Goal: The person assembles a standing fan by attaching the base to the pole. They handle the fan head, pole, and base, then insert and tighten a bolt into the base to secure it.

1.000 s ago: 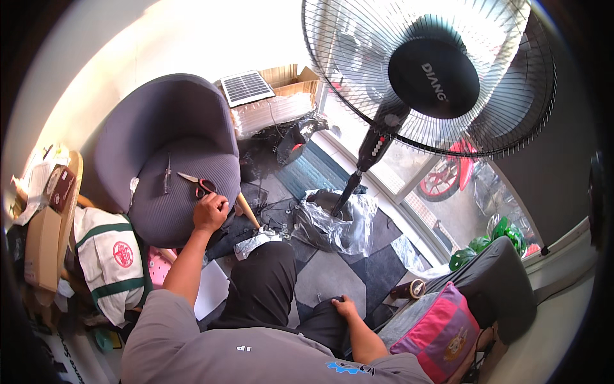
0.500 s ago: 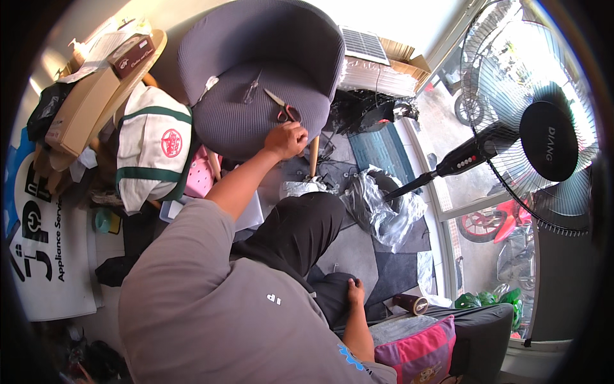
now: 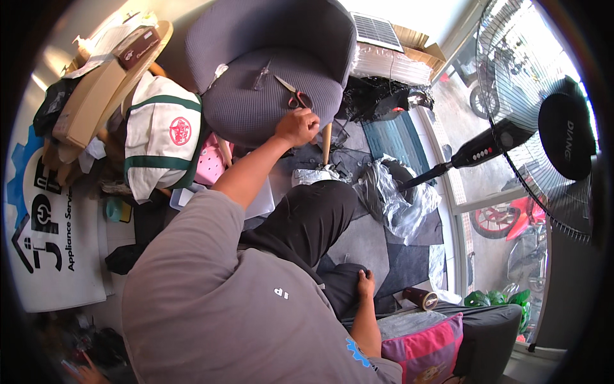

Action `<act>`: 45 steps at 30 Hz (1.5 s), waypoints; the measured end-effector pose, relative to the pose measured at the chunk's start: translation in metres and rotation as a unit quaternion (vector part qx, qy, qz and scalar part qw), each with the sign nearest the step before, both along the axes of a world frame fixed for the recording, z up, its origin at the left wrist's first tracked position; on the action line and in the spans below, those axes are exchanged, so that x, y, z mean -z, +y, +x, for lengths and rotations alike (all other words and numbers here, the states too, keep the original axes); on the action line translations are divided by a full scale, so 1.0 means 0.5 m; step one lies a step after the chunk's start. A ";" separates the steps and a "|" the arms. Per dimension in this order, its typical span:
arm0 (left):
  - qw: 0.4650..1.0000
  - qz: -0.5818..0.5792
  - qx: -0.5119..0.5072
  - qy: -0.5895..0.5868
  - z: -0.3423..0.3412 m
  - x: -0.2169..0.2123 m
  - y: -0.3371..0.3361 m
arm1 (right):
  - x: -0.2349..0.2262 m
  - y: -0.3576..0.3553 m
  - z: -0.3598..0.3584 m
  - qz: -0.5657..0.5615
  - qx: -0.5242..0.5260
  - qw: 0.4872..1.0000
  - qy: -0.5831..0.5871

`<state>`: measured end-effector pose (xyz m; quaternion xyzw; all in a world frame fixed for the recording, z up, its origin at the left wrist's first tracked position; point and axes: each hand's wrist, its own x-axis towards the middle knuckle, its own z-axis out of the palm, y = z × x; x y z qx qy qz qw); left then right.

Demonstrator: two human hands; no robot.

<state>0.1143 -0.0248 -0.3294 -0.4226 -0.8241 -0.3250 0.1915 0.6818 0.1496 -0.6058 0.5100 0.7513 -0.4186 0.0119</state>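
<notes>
head view: two hands of the wearer in frame. left hand (image 3: 298,127) at the front edge of the seat of one gray chair (image 3: 256,105), fingers curled in narrow; can't tell if anything is inside. one pair of scissors (image 3: 299,100) lies on the seat just beyond that hand, two red-and-black handle loops toward it, blades angled away to the left; can't tell if hand and handles touch. right hand (image 3: 366,283) rests on the right knee (image 3: 344,283), fingers partly bent; can't tell if it grips anything.

also on the seat, left of the scissors: one screwdriver (image 3: 261,77) with a clear handle, then one small white item (image 3: 218,74), kind unclear.

around: one white-and-green tote bag (image 3: 160,137) left of the chair; two boxes, one tan box (image 3: 89,102) and one dark brown box (image 3: 135,48), on a wood-edged counter (image 3: 142,68). one solar panel (image 3: 377,32) behind the chair. right side: one black fan (image 3: 566,137), one brown cup (image 3: 420,298), one pink-and-purple cushion (image 3: 425,345).
</notes>
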 end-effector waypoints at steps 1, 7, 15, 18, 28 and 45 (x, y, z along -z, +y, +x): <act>1.000 0.012 0.008 0.013 -0.001 -0.001 0.001 | 0.002 0.000 0.000 0.006 0.005 1.000 -0.002; 1.000 -0.014 -0.007 -0.019 0.002 -0.002 0.005 | 0.011 -0.008 0.001 0.007 0.042 0.999 0.014; 0.999 -0.003 0.019 0.032 -0.001 -0.007 0.007 | -0.036 -0.015 -0.014 -0.006 0.037 0.999 -0.029; 0.999 -0.017 0.011 0.026 0.000 -0.007 0.011 | -0.047 -0.015 -0.015 -0.017 0.041 0.997 -0.065; 0.998 -0.048 -0.003 0.035 0.003 -0.011 0.011 | -0.032 -0.006 -0.012 -0.043 0.041 0.998 -0.031; 0.997 -0.051 -0.025 0.046 0.003 -0.005 0.017 | -0.030 0.029 -0.043 -0.043 0.013 0.995 -0.086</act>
